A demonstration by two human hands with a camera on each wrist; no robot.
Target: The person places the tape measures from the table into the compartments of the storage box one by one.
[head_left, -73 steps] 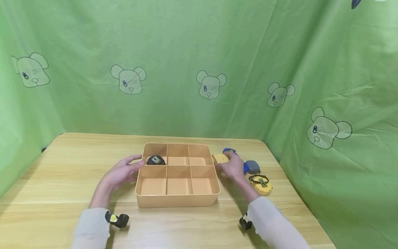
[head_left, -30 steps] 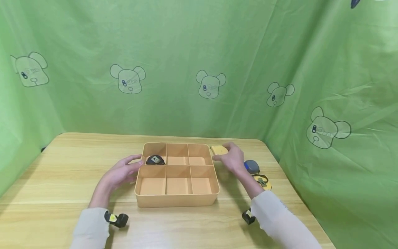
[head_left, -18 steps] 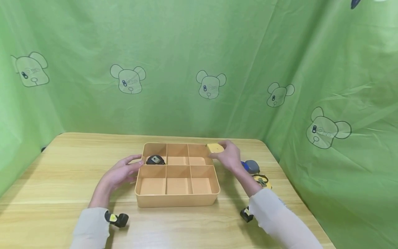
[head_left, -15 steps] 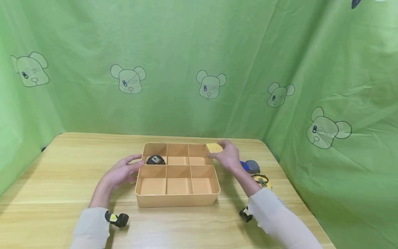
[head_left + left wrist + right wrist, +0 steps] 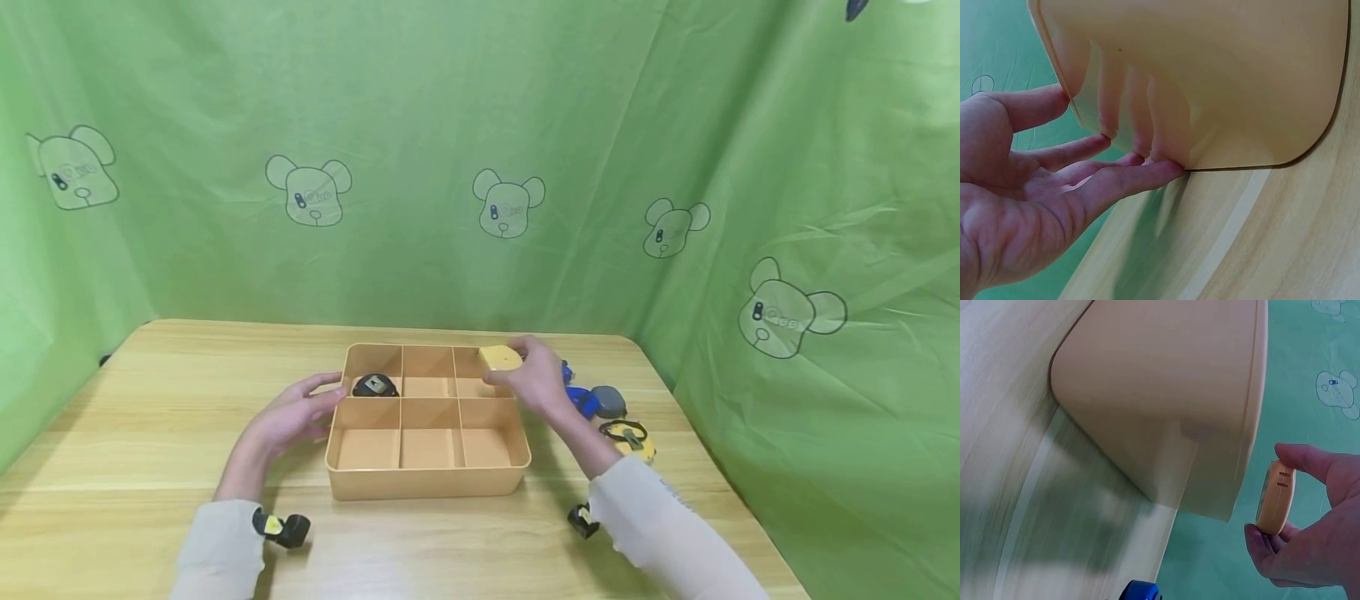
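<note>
A tan box (image 5: pixel 427 484) with several compartments stands on the table. My left hand (image 5: pixel 296 413) is at its left side; in the left wrist view the straight fingertips (image 5: pixel 1169 172) touch the smooth outer wall. A black tape measure (image 5: pixel 375 385) lies in the back-left compartment. Between thumb and fingers my right hand (image 5: pixel 538 375) pinches a yellow tape measure (image 5: pixel 499 358), raised above the back-right compartment. The right wrist view shows the edge of this tape measure (image 5: pixel 1277 499) higher than the box rim, with the thumb on one side and fingertips on the other.
Right of the box lie a blue and grey tape measure (image 5: pixel 606 402), a yellow one with a black strap (image 5: pixel 632 442) and a blue item (image 5: pixel 566 372) partly behind my right hand. A green curtain (image 5: pixel 420 267) hangs behind the wooden table (image 5: pixel 187 375).
My right hand has lifted the yellow tape measure from beside the box and carried it left over the rim, uncovering the blue things behind it. The left hand has stayed in place.
</note>
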